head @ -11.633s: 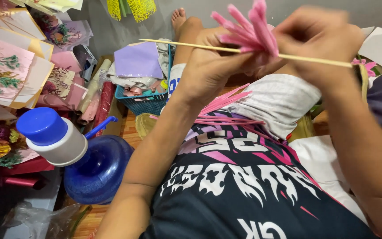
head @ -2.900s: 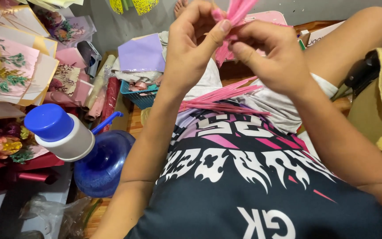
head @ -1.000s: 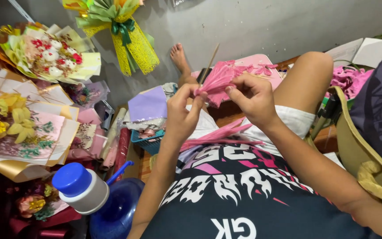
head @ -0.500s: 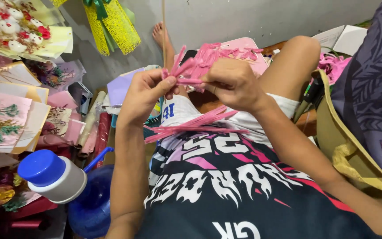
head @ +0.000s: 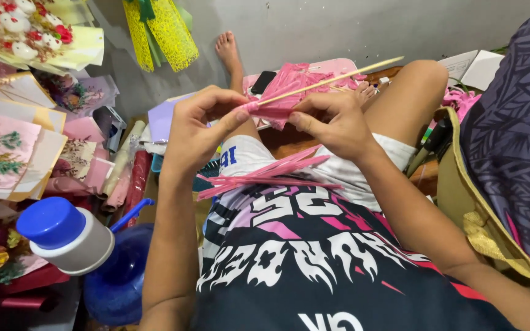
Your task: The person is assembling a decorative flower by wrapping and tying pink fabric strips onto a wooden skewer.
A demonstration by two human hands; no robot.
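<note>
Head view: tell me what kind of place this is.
Probably a home floor used as a flower-craft workspace: wrapped bouquets lean along the wall, sheets of wrapping paper pile up, and both hands, left hand and right hand, work pink paper on a stick.

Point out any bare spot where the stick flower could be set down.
Little is bare. A floor strip below the grey wall, between the yellow wrap and the cardboard box, looks free. The left side is crowded with bouquets, paper rolls and a blue bottle. Pink strips cover the lap.
</note>
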